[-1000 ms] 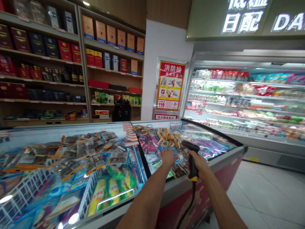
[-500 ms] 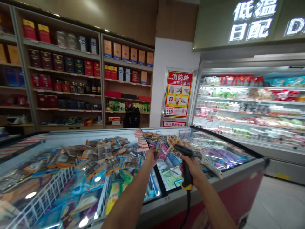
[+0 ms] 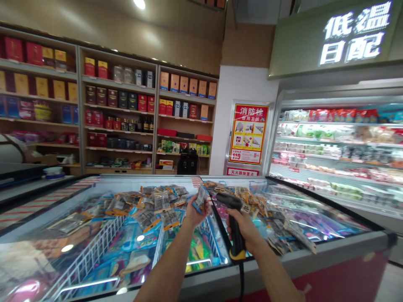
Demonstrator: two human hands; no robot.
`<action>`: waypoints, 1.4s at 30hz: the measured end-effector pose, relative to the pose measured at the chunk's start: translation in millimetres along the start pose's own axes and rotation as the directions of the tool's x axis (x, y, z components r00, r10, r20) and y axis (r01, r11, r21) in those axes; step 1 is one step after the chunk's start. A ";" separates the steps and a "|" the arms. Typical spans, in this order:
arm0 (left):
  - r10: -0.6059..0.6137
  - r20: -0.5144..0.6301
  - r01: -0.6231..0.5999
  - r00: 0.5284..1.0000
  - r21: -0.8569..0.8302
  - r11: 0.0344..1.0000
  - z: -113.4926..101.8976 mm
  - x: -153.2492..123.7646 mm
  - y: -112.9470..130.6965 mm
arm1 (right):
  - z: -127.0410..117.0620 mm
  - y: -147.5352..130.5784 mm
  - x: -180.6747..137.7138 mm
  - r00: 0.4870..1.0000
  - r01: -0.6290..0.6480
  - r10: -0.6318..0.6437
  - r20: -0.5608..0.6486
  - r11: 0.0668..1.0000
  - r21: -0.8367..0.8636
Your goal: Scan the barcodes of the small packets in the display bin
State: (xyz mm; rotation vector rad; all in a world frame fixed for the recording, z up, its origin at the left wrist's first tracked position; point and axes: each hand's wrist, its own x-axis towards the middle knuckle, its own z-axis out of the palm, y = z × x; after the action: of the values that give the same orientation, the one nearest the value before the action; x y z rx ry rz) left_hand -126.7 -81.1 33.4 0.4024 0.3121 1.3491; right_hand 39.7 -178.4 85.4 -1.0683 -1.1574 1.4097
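Note:
My left hand [image 3: 196, 212] is closed round a small snack packet [image 3: 200, 199] with blue and orange edges, raised above the freezer's glass top. In my right hand [image 3: 244, 228] is a black and yellow barcode scanner [image 3: 236, 235], gripped by its handle, its head pointing towards the packet. A black cable hangs from the scanner's base. On the glass to the left lies a heap of similar packets [image 3: 162, 201]. Another pile of packets [image 3: 252, 203] lies to the right of the scanner, some with orange labels.
The chest freezer [image 3: 333, 256] spans the foreground, with white wire baskets [image 3: 91, 243] and bagged goods under its glass. Behind stand shelves of boxed goods [image 3: 118, 98]. A red and yellow poster [image 3: 249, 134] hangs on the wall, and a lit refrigerated display [image 3: 340, 144] stands at right.
My left hand has lifted the packet and turned it so its printed face shows. The scanner has moved left, nearer the packet. The view has swung left.

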 end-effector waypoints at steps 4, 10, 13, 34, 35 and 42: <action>0.012 0.044 -0.013 0.999 0.015 1.000 -3.6 -3.1 10.6 | 6.7 -2.4 -1.9 1.000 -0.012 0.012 0.003 1.000 0.016; 0.073 0.026 -0.077 0.997 0.242 0.967 -14.3 7.1 14.2 | 11.3 -1.2 1.3 1.000 -0.027 0.027 -0.006 0.998 0.061; 0.131 0.014 -0.128 0.991 0.340 0.932 -21.4 13.6 13.8 | 13.3 -0.1 3.1 0.999 -0.047 0.049 -0.013 0.995 0.086; 0.227 -0.016 -0.196 0.974 0.441 0.876 -38.3 14.3 26.0 | 34.5 5.9 22.8 0.997 -0.060 0.054 0.055 0.992 0.108; 0.232 -0.023 -0.197 0.972 0.448 0.872 -38.5 14.4 26.1 | 34.4 5.9 23.6 0.997 -0.063 0.057 0.053 0.992 0.108; 0.263 0.007 -0.232 0.965 0.492 0.839 -36.8 14.4 26.5 | 37.5 4.8 25.6 0.995 -0.051 0.042 0.087 0.993 0.105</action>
State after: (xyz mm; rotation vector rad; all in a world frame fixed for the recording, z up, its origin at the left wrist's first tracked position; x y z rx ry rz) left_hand -163.4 -58.8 12.8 0.8515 0.6799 1.5332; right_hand -1.1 -157.9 85.5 -0.9739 -1.1099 1.5492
